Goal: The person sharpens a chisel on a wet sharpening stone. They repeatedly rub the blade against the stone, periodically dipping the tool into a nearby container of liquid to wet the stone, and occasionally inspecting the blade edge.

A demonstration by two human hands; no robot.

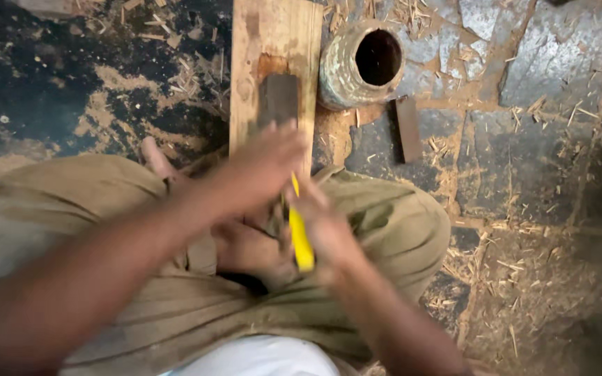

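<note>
Right hand (325, 230): grip shut around yellow handle (302, 240).
Left hand (266, 163): grip unclear, blurred.
Pot (360, 64): at 1 o'clock.
Risk: slipping tool may nick fingers.

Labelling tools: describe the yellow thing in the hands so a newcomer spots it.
Start at the long wooden plank running away from the seated person's lap. Just below its near end, the right hand grips a slim bright-yellow handle. Nothing else there is yellow.

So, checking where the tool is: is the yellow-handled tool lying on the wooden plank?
No, the yellow-handled tool is in the right hand, near the plank.
</note>
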